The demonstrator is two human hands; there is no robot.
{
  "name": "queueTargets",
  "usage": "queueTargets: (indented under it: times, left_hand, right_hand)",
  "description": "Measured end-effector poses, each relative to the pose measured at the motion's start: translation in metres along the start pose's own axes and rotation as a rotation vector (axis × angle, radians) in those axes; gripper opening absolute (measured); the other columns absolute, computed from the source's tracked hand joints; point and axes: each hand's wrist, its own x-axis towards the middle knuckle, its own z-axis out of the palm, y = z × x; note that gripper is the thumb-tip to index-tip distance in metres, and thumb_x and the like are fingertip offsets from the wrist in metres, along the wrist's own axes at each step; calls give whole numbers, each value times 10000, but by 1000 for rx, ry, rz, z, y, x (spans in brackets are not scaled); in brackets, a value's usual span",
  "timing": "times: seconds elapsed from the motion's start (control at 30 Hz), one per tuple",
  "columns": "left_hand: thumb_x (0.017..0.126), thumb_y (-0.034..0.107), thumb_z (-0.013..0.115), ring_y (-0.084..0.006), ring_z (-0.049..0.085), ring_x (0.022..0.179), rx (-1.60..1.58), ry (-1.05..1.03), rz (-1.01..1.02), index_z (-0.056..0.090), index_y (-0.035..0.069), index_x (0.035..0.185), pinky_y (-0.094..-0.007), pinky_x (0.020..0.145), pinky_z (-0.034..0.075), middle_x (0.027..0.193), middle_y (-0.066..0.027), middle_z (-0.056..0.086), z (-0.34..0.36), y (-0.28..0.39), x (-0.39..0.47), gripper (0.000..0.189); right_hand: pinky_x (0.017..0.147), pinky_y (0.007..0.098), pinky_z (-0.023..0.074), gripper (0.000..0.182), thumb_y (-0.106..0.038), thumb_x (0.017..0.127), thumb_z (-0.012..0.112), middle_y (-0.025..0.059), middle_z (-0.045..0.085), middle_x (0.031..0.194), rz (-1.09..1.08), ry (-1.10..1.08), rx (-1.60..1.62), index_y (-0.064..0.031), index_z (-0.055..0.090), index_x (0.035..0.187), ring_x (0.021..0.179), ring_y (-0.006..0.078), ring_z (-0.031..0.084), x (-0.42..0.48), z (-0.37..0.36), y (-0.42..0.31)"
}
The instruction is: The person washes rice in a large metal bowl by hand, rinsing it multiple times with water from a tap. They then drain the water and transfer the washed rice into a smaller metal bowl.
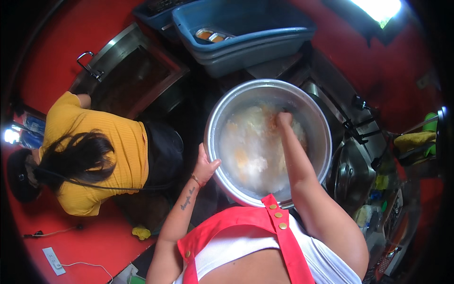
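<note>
A large round metal pot (266, 84) stands right before me, with a pale, steamy or cloudy mass (253, 149) inside that has orange patches. My left hand (206, 165) grips the pot's rim on its left side, thumb over the edge. My right hand (284, 119) reaches down into the pot near its far right wall, next to a reddish-orange patch. The fingers of that hand look curled, but the cloudy contents blur them, and whether they hold anything is hidden.
A person (103, 149) in a yellow top stands close at my left, by a metal sink (120, 71) with a faucet (88, 65). Stacked blue-grey plastic tubs (248, 42) sit beyond the pot; a metal divided tray (212, 36) lies in the top one. Metal cookware (349, 167) is at the right.
</note>
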Motion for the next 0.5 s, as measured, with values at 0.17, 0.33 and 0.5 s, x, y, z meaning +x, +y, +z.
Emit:
queueTargets:
  times: [0.17, 0.33, 0.5]
  left_hand:
    - [675, -60, 506, -151, 466, 994, 16, -49, -20, 255, 55, 1176, -288, 849, 398, 1072, -72, 438, -5, 1, 0, 572]
    - [676, -47, 513, -147, 469, 968, 36, -36, 56, 284, 42, 1172, -287, 849, 395, 1064, -72, 439, -5, -10, 6, 553]
    - [656, -97, 493, -129, 495, 943, -35, 75, 103, 351, 22, 1102, -254, 829, 396, 1013, -66, 489, 4, -11, 8, 483]
  right_hand:
    - [607, 397, 452, 176, -56, 710, 484, 175, 607, 748, -188, 5, -124, 18, 598, 822, 718, 310, 604, -14, 45, -5]
    - [685, 410, 442, 188, -109, 699, 509, 192, 596, 781, -385, -359, -239, -18, 599, 837, 762, 335, 583, -69, 39, -43]
    - [829, 427, 381, 281, -209, 667, 560, 154, 534, 987, -934, -496, -602, -88, 585, 919, 991, 309, 487, -122, 34, -48]
